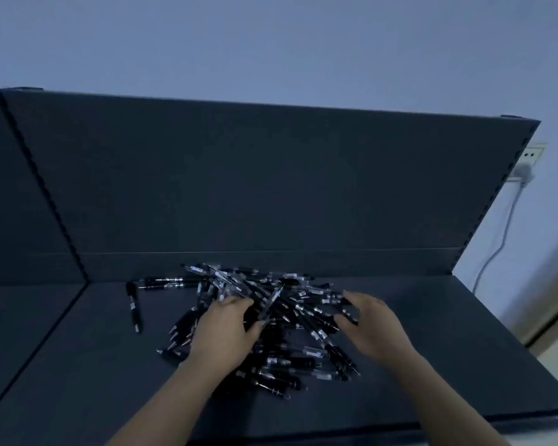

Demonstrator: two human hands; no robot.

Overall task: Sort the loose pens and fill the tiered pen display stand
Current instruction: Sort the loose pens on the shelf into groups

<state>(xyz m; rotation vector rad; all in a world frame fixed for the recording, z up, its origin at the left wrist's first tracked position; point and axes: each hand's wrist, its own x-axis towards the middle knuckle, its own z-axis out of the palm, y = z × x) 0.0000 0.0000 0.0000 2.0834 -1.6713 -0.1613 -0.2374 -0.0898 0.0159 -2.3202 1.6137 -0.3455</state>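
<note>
Head view: we sink both hands into the pens (298,309) heaped on the dark shelf (94,365), probably gathering them for sorting. Left hand (224,329) curls round several; whether right hand (371,323) clamps any, we cannot tell.

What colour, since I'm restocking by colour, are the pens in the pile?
The pens are mostly black with clear and silvery parts; head view, dim light.

Dim bluish light is falling evenly, casting hardly any shadow. The shelf (110,365) is reading almost black; faint glints are showing on the pens (290,305). Everything is looking soft, and edges are bowing toward the right.
</note>
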